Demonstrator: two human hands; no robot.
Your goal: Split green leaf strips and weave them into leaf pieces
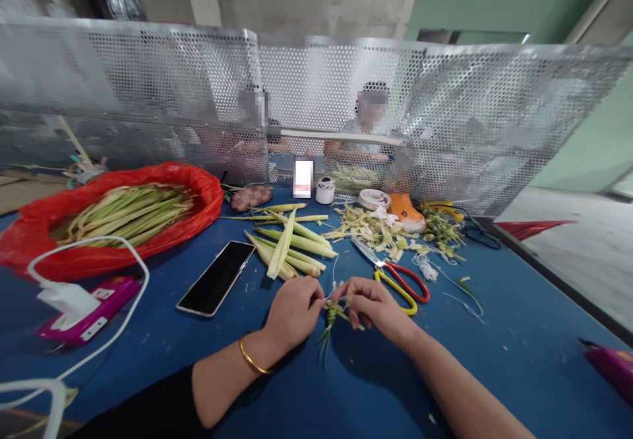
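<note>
My left hand [293, 312], with a gold bangle on the wrist, and my right hand [372, 306] meet over the blue table [494, 333]. Both pinch a small bundle of green leaf strips [330, 314], whose loose ends hang toward me. A thin white thread [334, 273] rises from between my fingers. Just beyond my hands lie a few pale green folded leaf cones [289, 244]. Red and yellow handled scissors [395, 274] rest right of the cones, near my right hand.
A red plastic bag [30, 244] full of long leaf strips sits at left. A black phone [216, 277], a pink power strip [91, 314] with white charger, leaf scraps [376, 228], tape rolls [324, 190] and a perforated metal screen [321, 96] with people behind it surround the work.
</note>
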